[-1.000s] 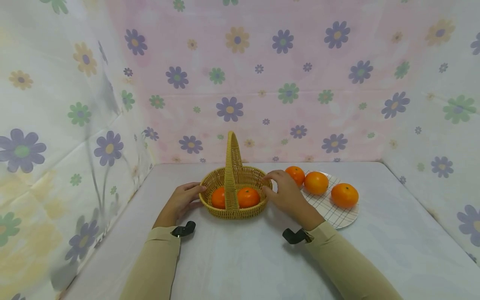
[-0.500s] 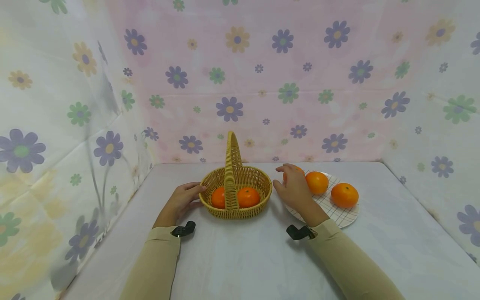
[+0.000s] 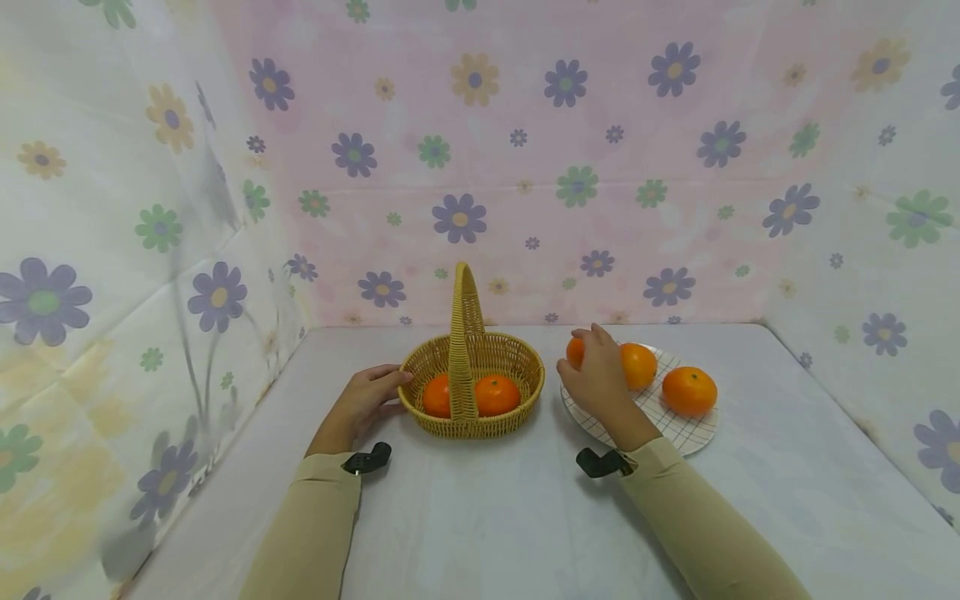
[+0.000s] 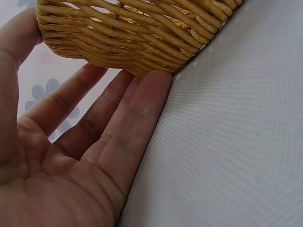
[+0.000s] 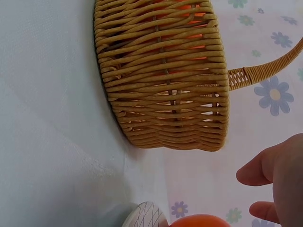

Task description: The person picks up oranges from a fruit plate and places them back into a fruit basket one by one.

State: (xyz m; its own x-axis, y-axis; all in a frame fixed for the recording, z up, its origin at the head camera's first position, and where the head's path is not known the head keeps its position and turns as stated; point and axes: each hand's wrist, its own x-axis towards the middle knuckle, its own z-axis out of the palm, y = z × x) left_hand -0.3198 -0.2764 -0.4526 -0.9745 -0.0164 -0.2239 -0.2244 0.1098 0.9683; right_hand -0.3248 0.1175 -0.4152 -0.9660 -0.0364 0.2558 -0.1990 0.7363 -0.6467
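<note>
1. The wicker basket [image 3: 495, 427] stands upright on the white-covered table [image 3: 465, 525], its arched handle [image 3: 462, 333] rising over the middle.
2. Inside it lie two orange fruits, the left one [image 3: 436, 397] partly behind the handle and the right one [image 3: 497, 395] in plainer sight.
3. The left hand [image 3: 366, 393] holds the basket's left end, thumb at the rim and the other fingers stretched along the outer wall, low by the table.
4. The right hand [image 3: 600, 373] is over the left side of the plate, thumb and fingers parted and loosely bent, holding nothing; whether it touches a fruit cannot be told.
5. The checked plate [image 3: 686, 433] sits right of the basket, bearing three more fruits: the far-left one [image 3: 576, 352] and middle one [image 3: 640, 367], both partly hidden by that hand, and the near-right one [image 3: 689, 391].
6. Beige sleeves [image 3: 311, 529] cover both forearms; a dark device [image 3: 367, 458] sits at each wrist.
7. Flower-printed cloth [image 3: 510, 183] lines the back and sides.
</note>
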